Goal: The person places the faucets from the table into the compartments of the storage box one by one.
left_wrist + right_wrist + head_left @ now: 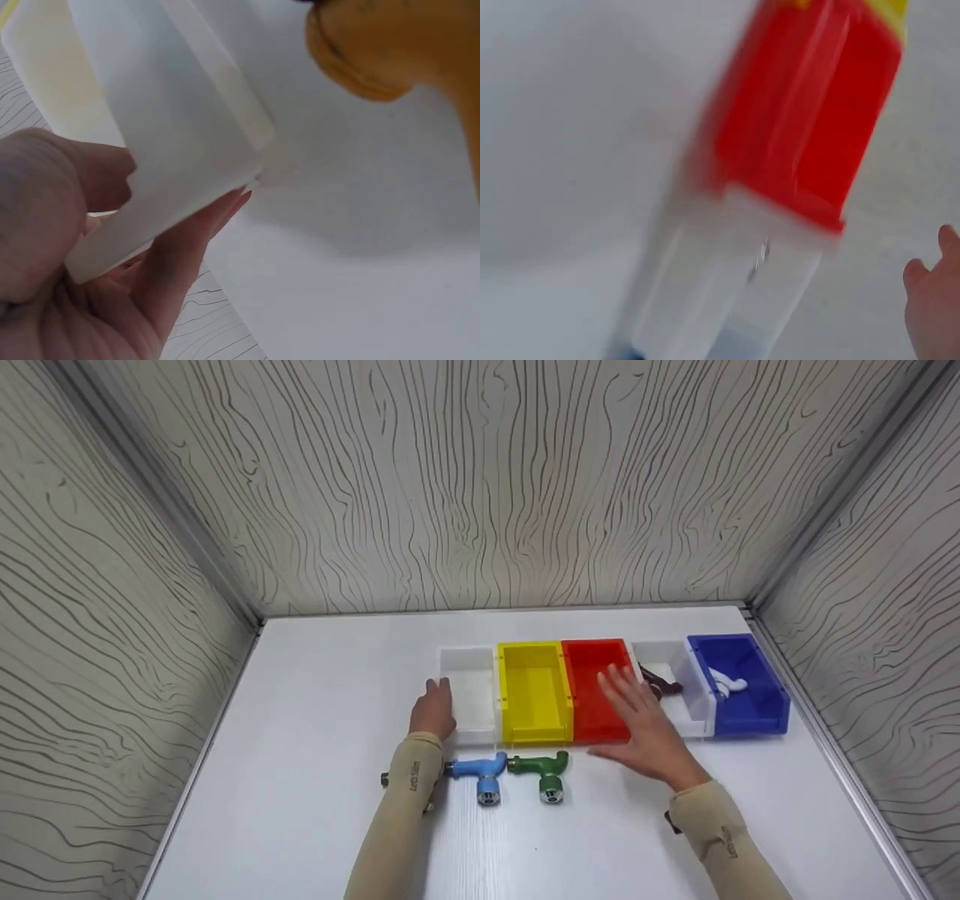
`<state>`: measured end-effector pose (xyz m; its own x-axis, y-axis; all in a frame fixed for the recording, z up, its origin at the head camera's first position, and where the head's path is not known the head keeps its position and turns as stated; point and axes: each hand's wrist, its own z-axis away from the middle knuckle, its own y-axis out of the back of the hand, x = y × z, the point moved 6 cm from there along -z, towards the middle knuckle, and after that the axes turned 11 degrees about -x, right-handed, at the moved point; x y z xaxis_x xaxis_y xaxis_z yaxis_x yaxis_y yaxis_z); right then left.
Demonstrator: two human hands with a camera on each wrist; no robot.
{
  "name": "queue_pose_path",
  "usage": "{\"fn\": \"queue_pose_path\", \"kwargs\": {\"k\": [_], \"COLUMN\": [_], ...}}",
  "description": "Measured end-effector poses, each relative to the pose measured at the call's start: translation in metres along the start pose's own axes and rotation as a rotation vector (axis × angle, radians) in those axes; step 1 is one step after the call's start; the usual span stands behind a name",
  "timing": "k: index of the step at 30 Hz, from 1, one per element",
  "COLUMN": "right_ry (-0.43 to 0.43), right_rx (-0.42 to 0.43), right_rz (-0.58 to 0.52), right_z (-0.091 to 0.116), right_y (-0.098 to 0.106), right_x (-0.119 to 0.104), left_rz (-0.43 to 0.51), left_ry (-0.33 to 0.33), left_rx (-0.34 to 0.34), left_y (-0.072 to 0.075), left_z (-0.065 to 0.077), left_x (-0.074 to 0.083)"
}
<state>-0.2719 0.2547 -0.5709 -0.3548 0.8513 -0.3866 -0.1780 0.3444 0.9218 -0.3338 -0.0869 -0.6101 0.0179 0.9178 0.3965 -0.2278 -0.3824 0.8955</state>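
At the left end of a row of bins, my left hand (433, 712) grips the side wall of a white bin (471, 686). The left wrist view has the thumb on one side of that wall and the fingers on the other. My right hand (646, 731), fingers spread and holding nothing, is over the front of the red bin (589, 682) and the second white bin (697, 727) in the head view. A blue faucet (476, 767) and a green faucet (541, 765) lie before the bins. An orange faucet (390, 45) is mostly hidden under my left sleeve in the head view.
Between the first white bin and the red one stands a yellow bin (534, 690). A dark brown faucet (661, 682) lies in the second white bin. The blue bin (761, 712) at the right end holds a white faucet (729, 683). Patterned walls (480, 487) enclose the table.
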Motion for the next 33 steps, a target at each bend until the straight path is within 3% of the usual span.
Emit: {"fn": "queue_pose_path", "kwargs": {"k": [6, 11, 16, 33], "right_ry": [0.145, 0.238, 0.272, 0.247], "right_rx": [-0.141, -0.266, -0.343, -0.393], "right_rz": [-0.002, -0.007, -0.006, 0.066], "right_z": [0.003, 0.003, 0.004, -0.001], "right_y": [-0.038, -0.062, -0.077, -0.09], "right_x": [-0.048, -0.067, -0.073, -0.077], "left_rz": [0.006, 0.003, -0.013, -0.017], "left_ry": [-0.005, 0.0, -0.008, -0.011], "left_rx": [-0.004, -0.001, 0.006, 0.035], "left_y": [-0.001, 0.0, 0.001, 0.001], "left_z": [-0.004, -0.003, 0.0, 0.002], "left_x": [0.001, 0.001, 0.001, 0.0]}}
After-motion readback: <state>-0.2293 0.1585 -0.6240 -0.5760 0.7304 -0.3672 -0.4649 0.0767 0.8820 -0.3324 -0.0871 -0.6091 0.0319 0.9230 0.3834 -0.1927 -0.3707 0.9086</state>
